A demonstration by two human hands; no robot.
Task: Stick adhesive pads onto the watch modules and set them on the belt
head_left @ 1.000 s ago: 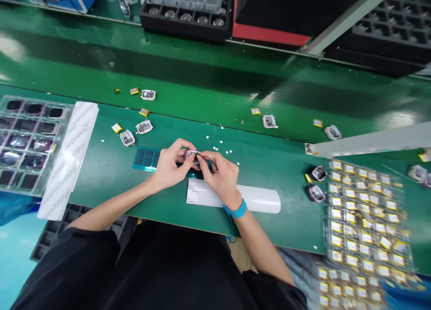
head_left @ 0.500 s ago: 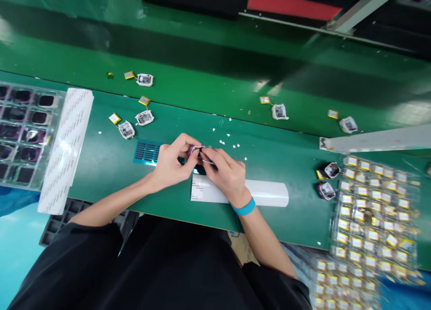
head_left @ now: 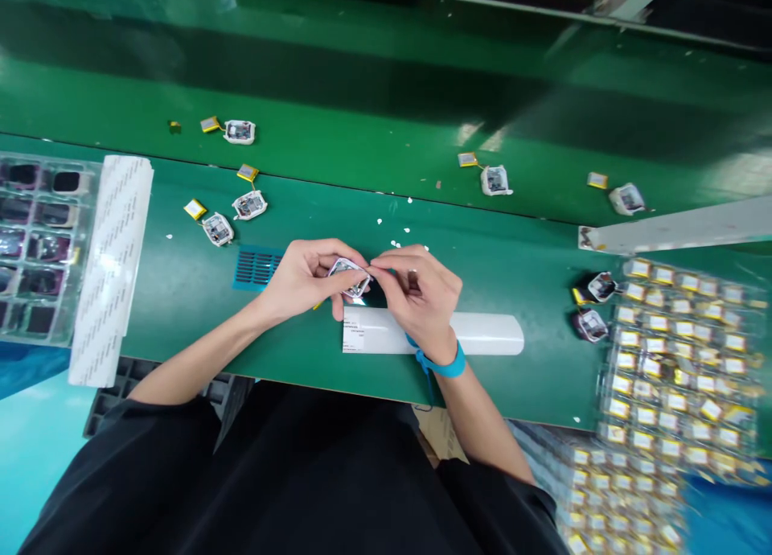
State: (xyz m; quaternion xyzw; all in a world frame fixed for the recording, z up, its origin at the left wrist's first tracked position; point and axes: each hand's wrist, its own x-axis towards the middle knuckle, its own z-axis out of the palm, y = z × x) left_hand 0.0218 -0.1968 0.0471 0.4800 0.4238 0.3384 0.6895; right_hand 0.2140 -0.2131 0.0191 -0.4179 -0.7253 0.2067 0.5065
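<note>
**A corner slip is the risk**

My left hand (head_left: 305, 277) clamps the case (head_left: 342, 265) over the worktop (head_left: 519, 257), thumb across its open face. My right hand (head_left: 425, 285) has its fingertips at one corner; I cannot tell whether they grip anything. Thumb pressure could harm the insides; a tug could twist it loose. Half a second ago, it sat more edge-on.

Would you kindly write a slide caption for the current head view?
Left hand holds an open watch case, right hand at its corner, over a green workbench.
</note>
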